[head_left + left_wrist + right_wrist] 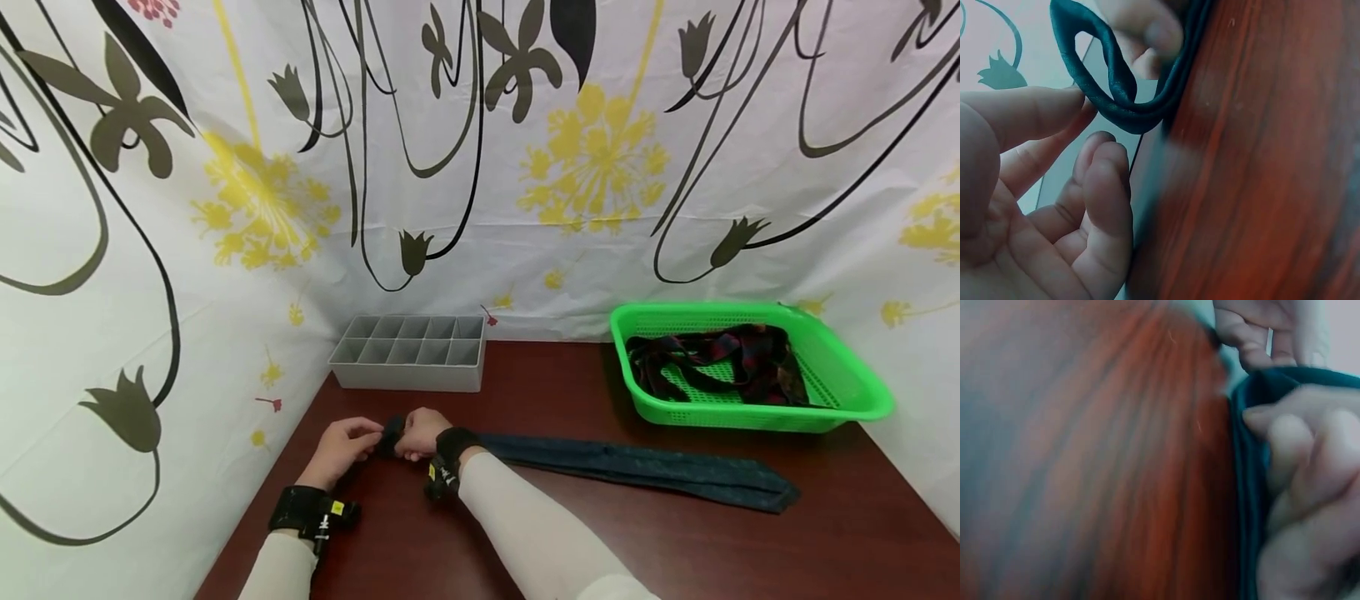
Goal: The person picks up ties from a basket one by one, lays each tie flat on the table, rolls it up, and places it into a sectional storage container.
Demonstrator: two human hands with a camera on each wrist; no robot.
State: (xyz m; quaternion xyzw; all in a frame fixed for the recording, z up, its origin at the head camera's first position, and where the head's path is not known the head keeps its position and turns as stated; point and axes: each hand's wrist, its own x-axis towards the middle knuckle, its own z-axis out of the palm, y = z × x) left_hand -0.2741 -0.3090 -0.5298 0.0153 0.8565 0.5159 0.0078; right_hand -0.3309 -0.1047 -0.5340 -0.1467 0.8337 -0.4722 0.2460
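A dark blue-green necktie [637, 467] lies stretched across the brown table, its wide pointed end toward the right. At its left end the cloth is bent into a loop, which shows close up in the left wrist view as a folded band [1141, 119]. My left hand [341, 446] pinches the loop's outer edge between thumb and fingertip, the other fingers loosely bent below. Close beside it, my right hand [423, 432] grips the tie just right of the loop. In the right wrist view its curled fingers [1288, 440] press against the folded layers, partly inside the fold.
Behind the hands stands a grey divided box [405, 377] with several compartments. At the back right sits a green basket [750, 417] holding dark patterned cloth [750, 358]. A flower-printed sheet [487, 192] borders the table [600, 542] at back and sides.
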